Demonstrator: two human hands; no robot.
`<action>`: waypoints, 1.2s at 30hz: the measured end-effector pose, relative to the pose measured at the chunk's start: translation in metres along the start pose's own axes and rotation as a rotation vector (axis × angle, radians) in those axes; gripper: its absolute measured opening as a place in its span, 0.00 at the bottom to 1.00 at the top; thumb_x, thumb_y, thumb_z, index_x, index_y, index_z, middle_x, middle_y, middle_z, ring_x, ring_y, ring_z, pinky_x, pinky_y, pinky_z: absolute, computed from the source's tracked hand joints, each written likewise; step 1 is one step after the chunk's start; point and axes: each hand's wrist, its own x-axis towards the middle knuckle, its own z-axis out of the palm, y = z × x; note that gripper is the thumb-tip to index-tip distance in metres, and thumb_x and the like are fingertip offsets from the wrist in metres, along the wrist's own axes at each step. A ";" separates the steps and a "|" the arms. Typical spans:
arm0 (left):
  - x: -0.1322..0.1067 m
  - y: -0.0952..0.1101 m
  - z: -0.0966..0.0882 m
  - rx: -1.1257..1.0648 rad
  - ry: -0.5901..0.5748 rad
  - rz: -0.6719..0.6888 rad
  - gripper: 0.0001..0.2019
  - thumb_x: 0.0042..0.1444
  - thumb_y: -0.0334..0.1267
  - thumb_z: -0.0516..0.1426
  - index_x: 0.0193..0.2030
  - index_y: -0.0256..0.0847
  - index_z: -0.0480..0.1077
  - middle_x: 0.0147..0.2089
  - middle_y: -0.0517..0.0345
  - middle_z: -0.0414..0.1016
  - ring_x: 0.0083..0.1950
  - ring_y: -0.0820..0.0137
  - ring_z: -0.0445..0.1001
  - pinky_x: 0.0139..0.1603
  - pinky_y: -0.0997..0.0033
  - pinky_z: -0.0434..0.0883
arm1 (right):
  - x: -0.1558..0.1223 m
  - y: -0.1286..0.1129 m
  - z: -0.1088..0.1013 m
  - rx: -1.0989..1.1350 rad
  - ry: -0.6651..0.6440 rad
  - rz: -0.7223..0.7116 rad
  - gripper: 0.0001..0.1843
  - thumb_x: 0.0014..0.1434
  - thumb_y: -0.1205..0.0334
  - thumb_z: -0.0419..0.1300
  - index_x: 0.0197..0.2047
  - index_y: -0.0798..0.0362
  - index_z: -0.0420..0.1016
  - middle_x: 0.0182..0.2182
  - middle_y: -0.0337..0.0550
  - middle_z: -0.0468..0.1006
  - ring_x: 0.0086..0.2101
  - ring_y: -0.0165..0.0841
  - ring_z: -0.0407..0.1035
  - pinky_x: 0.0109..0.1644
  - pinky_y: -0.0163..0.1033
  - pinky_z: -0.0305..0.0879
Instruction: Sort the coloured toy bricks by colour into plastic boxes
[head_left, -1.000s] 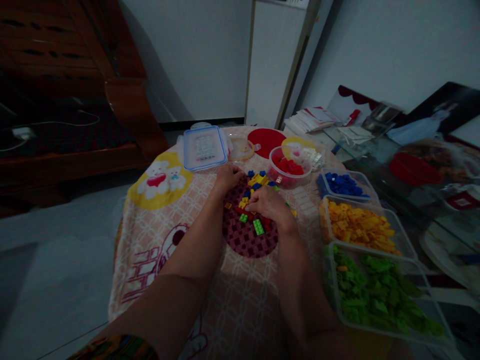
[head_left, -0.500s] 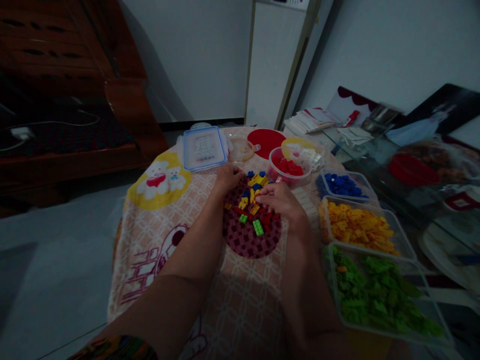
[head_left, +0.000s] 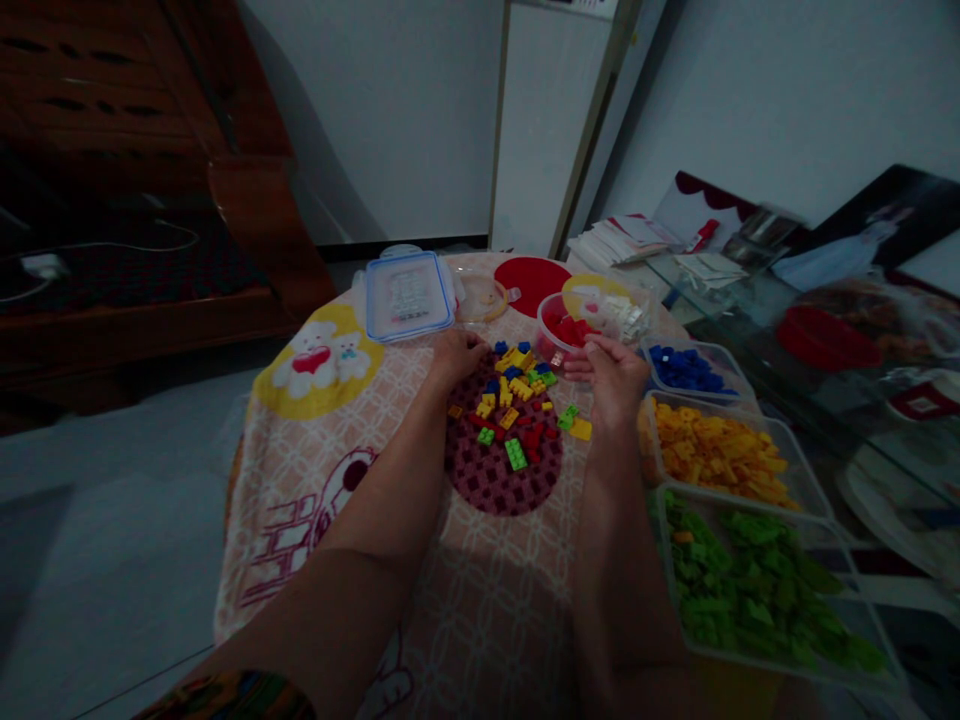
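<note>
My left hand [head_left: 456, 357] rests at the upper left edge of the mixed toy building bricks [head_left: 514, 390], its fingers loosely bent and slightly apart, with nothing visible in them. These yellow, blue, green and red bricks lie scattered on a dark purple round patch [head_left: 504, 490] of the tablecloth. My right hand [head_left: 611, 372] is raised beside the round tub of red bricks [head_left: 568, 328], thumb and forefinger together near its rim. Whatever is between those fingertips is too small to make out. Below that hand lie a green brick [head_left: 568, 416] and a yellow brick [head_left: 580, 429].
Clear boxes of blue bricks [head_left: 686, 370], yellow bricks [head_left: 712, 455] and green bricks [head_left: 765, 585] line the right side. A blue-rimmed lid [head_left: 410, 297] and a round clear lid [head_left: 480, 298] lie at the back. White bricks [head_left: 628, 318] stand behind the tub. A glass shelf [head_left: 817, 400] adjoins the table.
My right hand has moved right and up, from over the scattered bricks to beside the red tub, uncovering green and yellow bricks. My left hand has stayed in place.
</note>
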 end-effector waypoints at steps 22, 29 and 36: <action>0.000 0.002 -0.001 0.006 0.014 0.018 0.10 0.55 0.38 0.58 0.29 0.38 0.80 0.25 0.57 0.76 0.32 0.66 0.72 0.34 0.71 0.65 | -0.060 -0.024 0.061 -1.399 -1.013 -0.190 0.10 0.61 0.65 0.63 0.43 0.55 0.86 0.42 0.55 0.86 0.47 0.42 0.79 0.45 0.38 0.67; 0.000 -0.001 0.000 -0.009 0.003 0.016 0.11 0.56 0.39 0.58 0.30 0.37 0.80 0.25 0.57 0.76 0.31 0.68 0.71 0.35 0.71 0.64 | -0.053 -0.019 0.057 -1.293 -1.055 -0.182 0.06 0.56 0.68 0.65 0.36 0.56 0.85 0.38 0.51 0.86 0.40 0.38 0.79 0.40 0.35 0.64; 0.000 0.000 -0.001 0.016 -0.024 0.034 0.13 0.57 0.40 0.57 0.32 0.35 0.81 0.27 0.57 0.77 0.31 0.69 0.70 0.35 0.72 0.64 | -0.040 -0.015 0.041 -0.910 -0.868 -0.002 0.06 0.57 0.65 0.65 0.28 0.55 0.79 0.22 0.38 0.78 0.25 0.29 0.72 0.30 0.31 0.62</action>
